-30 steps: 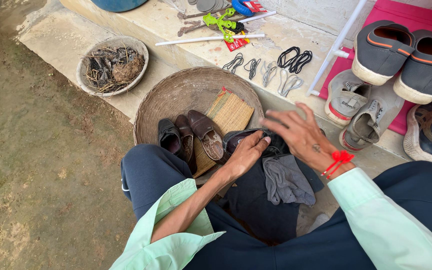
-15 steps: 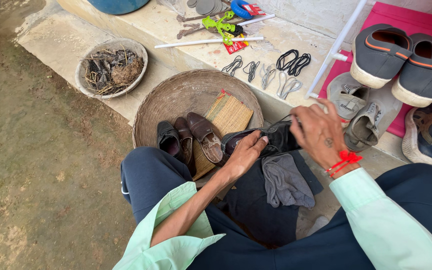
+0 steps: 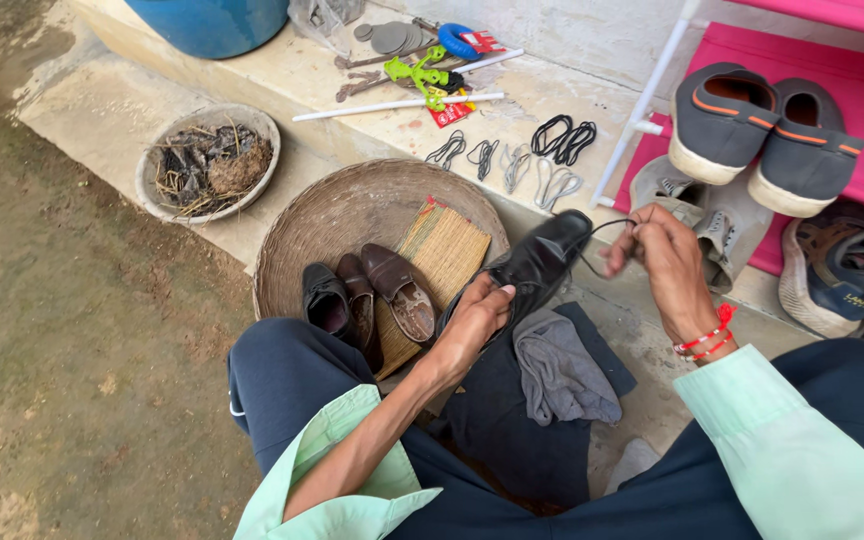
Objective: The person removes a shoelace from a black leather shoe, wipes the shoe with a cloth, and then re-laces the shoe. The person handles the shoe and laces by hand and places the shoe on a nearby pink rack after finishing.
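Observation:
A black leather shoe [image 3: 537, 262] rests on my lap with its toe pointing up and to the right. My left hand [image 3: 474, 318] grips it at the heel end. My right hand [image 3: 660, 258] is raised to the right of the shoe and pinches a thin black lace [image 3: 597, 240] that runs from the shoe to the fingers. A grey cloth [image 3: 562, 368] lies on a dark cloth [image 3: 502, 420] across my lap, just below the shoe.
A round woven basket [image 3: 332, 215] holds a black shoe [image 3: 326, 300], two brown shoes [image 3: 397, 290] and a straw mat [image 3: 444, 245]. Spare laces [image 3: 517, 160] and tools [image 3: 422, 75] lie on the concrete step. A bowl of scraps [image 3: 210, 160] stands left. Shoes [image 3: 767, 125] fill a pink rack.
The black shoe has been lifted off my lap and turned toe-up. My right hand has pulled away to the right, drawing the lace out taut.

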